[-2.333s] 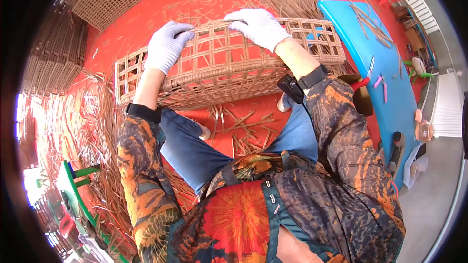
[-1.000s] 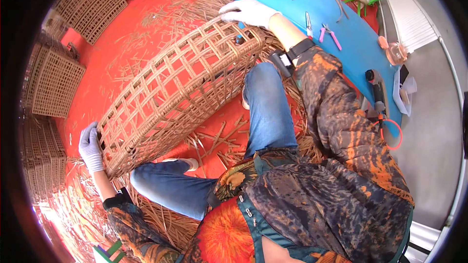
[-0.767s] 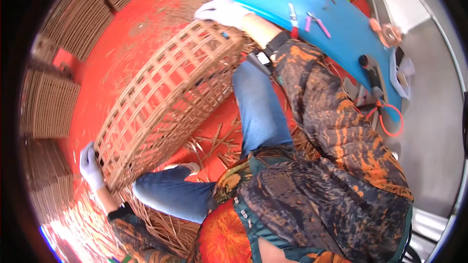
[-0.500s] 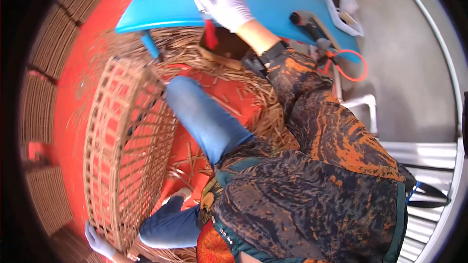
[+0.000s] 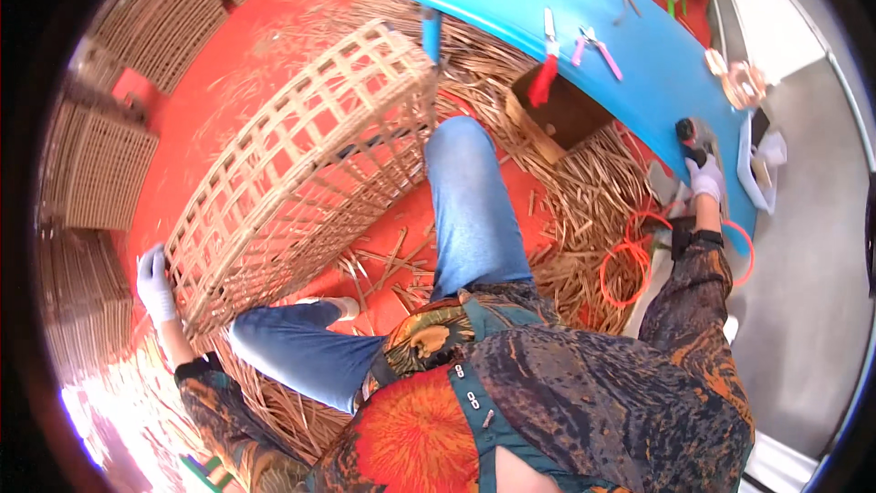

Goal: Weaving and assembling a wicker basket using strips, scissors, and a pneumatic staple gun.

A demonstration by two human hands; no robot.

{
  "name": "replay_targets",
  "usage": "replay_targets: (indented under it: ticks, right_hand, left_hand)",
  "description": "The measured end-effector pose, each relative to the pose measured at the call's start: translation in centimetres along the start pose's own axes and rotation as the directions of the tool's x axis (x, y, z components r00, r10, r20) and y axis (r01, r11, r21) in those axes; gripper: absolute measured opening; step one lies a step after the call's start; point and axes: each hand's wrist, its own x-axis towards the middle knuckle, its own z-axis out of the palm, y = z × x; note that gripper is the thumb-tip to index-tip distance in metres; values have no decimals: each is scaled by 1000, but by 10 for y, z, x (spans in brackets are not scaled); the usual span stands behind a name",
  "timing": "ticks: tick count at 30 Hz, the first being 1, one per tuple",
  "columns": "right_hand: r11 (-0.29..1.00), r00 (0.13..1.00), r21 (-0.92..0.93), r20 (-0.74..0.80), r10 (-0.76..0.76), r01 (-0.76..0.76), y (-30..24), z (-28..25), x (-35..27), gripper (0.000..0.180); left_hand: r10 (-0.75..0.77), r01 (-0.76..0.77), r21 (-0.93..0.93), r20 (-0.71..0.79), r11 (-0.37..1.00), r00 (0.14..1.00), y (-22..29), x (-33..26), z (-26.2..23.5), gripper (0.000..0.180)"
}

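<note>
A tall basket frame (image 5: 283, 173) of woven light-brown strips leans at a slant left of my knees. My left hand (image 5: 155, 288), in a white glove, grips its lower left end. At the right end of the blue table (image 5: 511, 9), my gloved right hand (image 5: 705, 178) is closed round the handle of a dark air nail gun (image 5: 695, 133). An orange coiled hose (image 5: 625, 274) lies below that hand. A knife (image 5: 549, 29) with a red-wrapped handle and pink-handled pliers (image 5: 598, 50) rest on the table.
Under the table edge stands an open brown box (image 5: 557, 114) among heaps of loose strips (image 5: 593, 173). A white tray (image 5: 759, 169) with small items sits at the table's right end, near copper-coloured coils (image 5: 735, 82). Stacked woven panels (image 5: 109, 164) line the left side.
My right hand has let go of the knife on the table and moved right to the nail gun. The basket frame has tilted over to the right, with my left hand still at its end.
</note>
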Motion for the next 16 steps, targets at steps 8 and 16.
replay_targets:
  ticks: [8,16]
  right_hand:
    - [451,997,893,25,-67,7,1,-61,10,39]
    - [-160,783,985,-149,-604,64,-142,-185,-91,57]
  left_hand:
    - [-162,181,145,-136,973,978,88,-8,11,41]
    - [-76,82,201,-34,976,997,174,0,69,56]
